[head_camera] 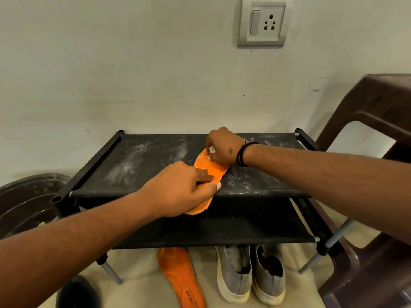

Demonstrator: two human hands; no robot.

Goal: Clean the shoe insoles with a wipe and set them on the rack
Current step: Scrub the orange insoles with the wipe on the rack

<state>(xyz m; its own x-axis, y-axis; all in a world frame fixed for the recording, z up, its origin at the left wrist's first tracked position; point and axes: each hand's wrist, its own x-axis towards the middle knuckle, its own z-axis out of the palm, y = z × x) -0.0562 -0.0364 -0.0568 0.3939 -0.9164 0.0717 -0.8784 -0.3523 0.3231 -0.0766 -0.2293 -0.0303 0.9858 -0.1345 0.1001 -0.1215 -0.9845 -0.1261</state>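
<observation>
An orange insole (208, 166) lies on the dusty top shelf of the black fabric rack (133, 161), its heel end hanging over the shelf's front edge. My left hand (180, 187) presses down on its near half, fingers spread over it. At the insole's far end, my right hand (222, 146) pinches a small white wipe (210, 153) against it. A second orange insole (181, 276) lies on the floor under the rack, printed side up.
A pair of grey slip-on shoes (251, 272) stands on the floor beside the loose insole. A brown plastic chair (378, 134) crowds the rack's right side. A dark round tub (29, 203) sits at the left. A wall socket (263, 22) is above.
</observation>
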